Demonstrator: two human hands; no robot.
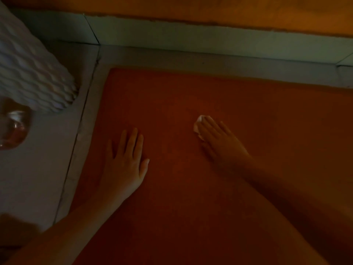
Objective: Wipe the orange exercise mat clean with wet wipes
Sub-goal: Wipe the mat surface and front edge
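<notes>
Light: dim, so fine texture was hard to read.
Bottle [14,129]: a rounded, clear, glassy vessel with amber contents, at the 9 o'clock edge of the view, partly cut off; what it was exactly could not be told.
Ribbed thing [32,73]: a white, wavy-ridged object at 10 o'clock, its layered edges ending in a fan of thin folds just above the bottle.
Floor [47,159]: smooth grey tiles with straight joints, bare along the mat's 9 o'clock and 12 o'clock sides.
Left hand [126,159]: lay flat on the mat at 7 o'clock from the view's centre, palm down, fingers straight and slightly spread, thumb out towards 3 o'clock, grasping nothing.
Mat [172,102]: an orange, matte, faintly grainy sheet with a squared corner at 11 o'clock, lying flat on the floor and filling the middle and lower view.
Wipe [197,126]: a small, crumpled white wad on the mat, showing at the 10 o'clock side of the right fingers.
Right hand [219,140]: palm down with straight fingers pressing the wipe onto the mat, not curled round it.
Skirting [191,35]: a pale, flat band along 12 o'clock, under an orange wall [191,6].
</notes>
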